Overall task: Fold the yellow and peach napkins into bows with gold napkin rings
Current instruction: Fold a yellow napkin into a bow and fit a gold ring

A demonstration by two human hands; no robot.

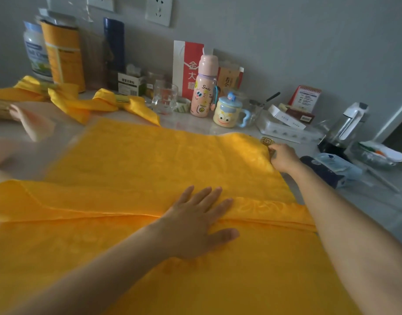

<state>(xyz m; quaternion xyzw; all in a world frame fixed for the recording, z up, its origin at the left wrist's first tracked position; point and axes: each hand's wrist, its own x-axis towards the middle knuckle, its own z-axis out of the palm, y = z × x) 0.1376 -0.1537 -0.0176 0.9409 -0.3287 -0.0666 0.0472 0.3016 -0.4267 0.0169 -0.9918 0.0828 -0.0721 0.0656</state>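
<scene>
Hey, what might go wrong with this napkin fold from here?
The right hand pinches the far corner of the yellow napkin right beside the gold ring; pulling the corner over may knock the ring away. The left hand presses only the middle of the fold, so its ends may slip crooked.

Grey wall (286, 42), white sockets (159, 9), pale countertop (195, 123)

Yellow napkin (150, 160) lying spread flat, woven pattern showing, near edge lying folded over in long band. Yellow bow (59, 94) sitting far left, second bow (109, 103) beside it. Gold napkin ring (266, 141) resting at napkin's far-right corner, seemingly touching.
</scene>
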